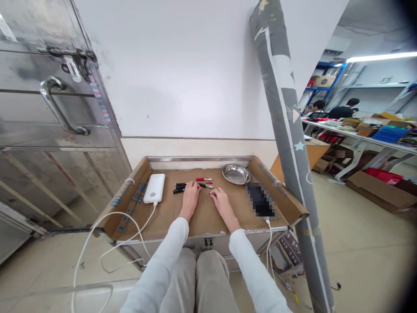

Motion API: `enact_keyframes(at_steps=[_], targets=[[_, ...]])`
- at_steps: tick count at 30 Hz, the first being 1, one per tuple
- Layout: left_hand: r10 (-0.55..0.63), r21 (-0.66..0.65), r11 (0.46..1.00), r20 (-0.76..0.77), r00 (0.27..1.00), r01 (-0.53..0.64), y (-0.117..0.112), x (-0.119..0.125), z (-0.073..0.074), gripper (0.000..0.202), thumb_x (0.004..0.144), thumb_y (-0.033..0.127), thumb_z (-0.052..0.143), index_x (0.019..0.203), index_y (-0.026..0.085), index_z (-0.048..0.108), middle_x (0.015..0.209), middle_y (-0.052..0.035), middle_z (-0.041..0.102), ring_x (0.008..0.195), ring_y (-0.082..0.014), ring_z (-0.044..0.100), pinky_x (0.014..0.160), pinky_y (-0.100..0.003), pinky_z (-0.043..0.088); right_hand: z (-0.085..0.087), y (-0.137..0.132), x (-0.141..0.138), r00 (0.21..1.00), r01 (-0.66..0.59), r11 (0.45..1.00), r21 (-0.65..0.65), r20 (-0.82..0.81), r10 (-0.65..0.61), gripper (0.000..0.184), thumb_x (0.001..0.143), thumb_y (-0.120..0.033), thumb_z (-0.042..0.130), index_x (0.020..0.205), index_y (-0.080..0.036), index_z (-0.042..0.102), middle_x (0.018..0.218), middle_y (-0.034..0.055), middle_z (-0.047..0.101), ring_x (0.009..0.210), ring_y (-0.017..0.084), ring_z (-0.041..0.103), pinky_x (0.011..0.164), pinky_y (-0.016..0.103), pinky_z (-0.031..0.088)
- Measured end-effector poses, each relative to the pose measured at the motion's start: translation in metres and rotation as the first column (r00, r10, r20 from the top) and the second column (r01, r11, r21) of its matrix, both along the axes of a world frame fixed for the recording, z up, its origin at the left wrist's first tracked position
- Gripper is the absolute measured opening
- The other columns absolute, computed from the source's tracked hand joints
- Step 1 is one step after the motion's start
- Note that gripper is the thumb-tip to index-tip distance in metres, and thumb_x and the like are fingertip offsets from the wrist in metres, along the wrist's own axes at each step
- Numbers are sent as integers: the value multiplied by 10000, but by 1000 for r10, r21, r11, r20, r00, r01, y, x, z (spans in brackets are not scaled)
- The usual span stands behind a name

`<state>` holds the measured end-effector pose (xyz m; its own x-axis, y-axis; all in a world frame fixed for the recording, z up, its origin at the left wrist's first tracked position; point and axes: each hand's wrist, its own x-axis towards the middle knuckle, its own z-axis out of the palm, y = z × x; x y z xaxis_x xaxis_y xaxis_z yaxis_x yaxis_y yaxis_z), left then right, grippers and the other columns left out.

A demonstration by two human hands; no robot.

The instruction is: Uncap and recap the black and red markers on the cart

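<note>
I sit at a low metal table lined with brown cardboard (169,213). My left hand (190,194) lies flat, fingers stretched out, its fingertips touching a small cluster of black pens (180,188). Just beyond lie red-and-white pens (204,179). My right hand (220,199) rests flat on the cardboard a little to the right, fingers apart, holding nothing. A steel bowl (236,174) stands at the far right of the table.
A white power bank (154,188) with a white cable lies at the left. A dark phone (259,200) lies at the right, also cabled. A grey rolled mat (286,130) leans at the right. A steel cabinet door (48,108) stands left. People work at benches far right.
</note>
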<state>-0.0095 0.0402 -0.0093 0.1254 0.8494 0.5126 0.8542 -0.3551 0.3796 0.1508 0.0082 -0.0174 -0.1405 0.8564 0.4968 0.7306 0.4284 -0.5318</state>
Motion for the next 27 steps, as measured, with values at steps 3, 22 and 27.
enact_keyframes(at_steps=[3,22,27], targets=[[6,2,1000,-21,1000,-6,-1,0,1,92,886,157,499,826,162,569,880,-67,559,887,-212,537,857,-383,435,4,14,-11,1000,-7,1000,23,5,7,218,874,-97,408,889,-197,602,927,79,590,866,211,575,818,353,467],[471,6,882,-35,882,-471,-45,-23,9,240,881,160,370,1041,103,540,1036,-175,529,1026,-329,483,854,-464,392,12,2,-16,976,54,995,87,208,-71,268,869,-86,414,989,-219,613,991,87,582,923,227,515,802,345,397],[468,46,883,-110,877,-466,-52,-25,8,206,893,195,407,1006,132,566,995,-156,559,962,-306,506,825,-449,409,15,1,-18,978,39,999,34,205,-46,280,880,-109,414,1030,-222,623,1055,104,594,961,243,517,832,375,398]])
